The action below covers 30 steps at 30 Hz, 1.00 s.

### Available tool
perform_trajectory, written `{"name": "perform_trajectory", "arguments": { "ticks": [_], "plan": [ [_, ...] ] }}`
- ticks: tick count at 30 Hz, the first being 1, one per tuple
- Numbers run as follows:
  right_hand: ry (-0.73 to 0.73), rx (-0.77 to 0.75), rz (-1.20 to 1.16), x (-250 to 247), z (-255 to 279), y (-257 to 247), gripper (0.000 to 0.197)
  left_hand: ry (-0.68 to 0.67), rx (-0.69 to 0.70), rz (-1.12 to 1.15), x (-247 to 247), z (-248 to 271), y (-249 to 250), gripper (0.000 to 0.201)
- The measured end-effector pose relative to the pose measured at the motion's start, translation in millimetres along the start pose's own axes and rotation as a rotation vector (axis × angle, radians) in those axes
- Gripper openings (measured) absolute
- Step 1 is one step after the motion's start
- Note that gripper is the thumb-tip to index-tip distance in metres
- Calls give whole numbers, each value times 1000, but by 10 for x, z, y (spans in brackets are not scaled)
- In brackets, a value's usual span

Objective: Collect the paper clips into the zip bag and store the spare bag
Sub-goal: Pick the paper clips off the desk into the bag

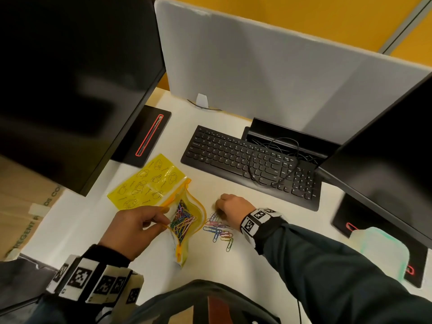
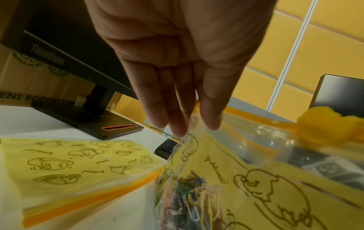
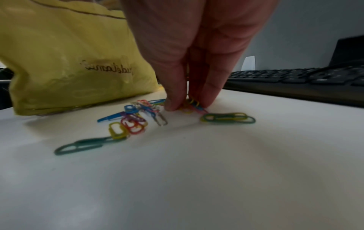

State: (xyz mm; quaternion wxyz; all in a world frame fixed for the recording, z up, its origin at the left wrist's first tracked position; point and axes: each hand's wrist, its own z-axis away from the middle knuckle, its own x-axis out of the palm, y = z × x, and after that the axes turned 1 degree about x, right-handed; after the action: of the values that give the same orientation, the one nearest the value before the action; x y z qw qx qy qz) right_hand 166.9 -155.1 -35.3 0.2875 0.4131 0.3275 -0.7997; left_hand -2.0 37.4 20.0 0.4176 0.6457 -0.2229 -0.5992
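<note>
A yellow zip bag (image 1: 187,220) stands open on the white desk with several coloured paper clips inside. My left hand (image 1: 140,223) pinches its near lip between thumb and fingers (image 2: 177,121) and holds the mouth of the zip bag (image 2: 246,179) open. Right of it lies a small heap of loose paper clips (image 1: 219,230). My right hand (image 1: 230,206) is down on the heap, thumb and fingers pinching a few paper clips (image 3: 192,103) against the desk. The zip bag (image 3: 74,62) stands just left of that hand. A spare yellow bag (image 1: 149,181) lies flat behind the open one.
A black keyboard (image 1: 252,162) with a looped cable lies behind my right hand. Monitor bases (image 1: 145,134) stand at the back left and far right. A grey divider panel (image 1: 280,73) closes the back of the desk. Bare white desk (image 3: 177,179) stretches toward me.
</note>
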Motion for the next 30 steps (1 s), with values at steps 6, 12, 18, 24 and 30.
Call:
{"name": "perform_trajectory", "arguments": {
  "ticks": [6, 12, 18, 24, 30],
  "plan": [
    [13, 119, -4, 76, 27, -100, 28, -5, -6, 14, 31, -17, -4, 35],
    [13, 192, -99, 32, 123, -85, 23, -18, 10, 18, 54, -38, 4, 34],
    [373, 337, -698, -171, 334, -53, 30, -4, 28, 30, 76, -41, -24, 37],
    [421, 92, -988, -517, 361, -581, 24, -21, 50, 32, 110, -72, 7, 39],
    [524, 308, -1006, -433, 317, -274, 15, -17, 44, 15, 59, -28, 15, 39]
  ]
}}
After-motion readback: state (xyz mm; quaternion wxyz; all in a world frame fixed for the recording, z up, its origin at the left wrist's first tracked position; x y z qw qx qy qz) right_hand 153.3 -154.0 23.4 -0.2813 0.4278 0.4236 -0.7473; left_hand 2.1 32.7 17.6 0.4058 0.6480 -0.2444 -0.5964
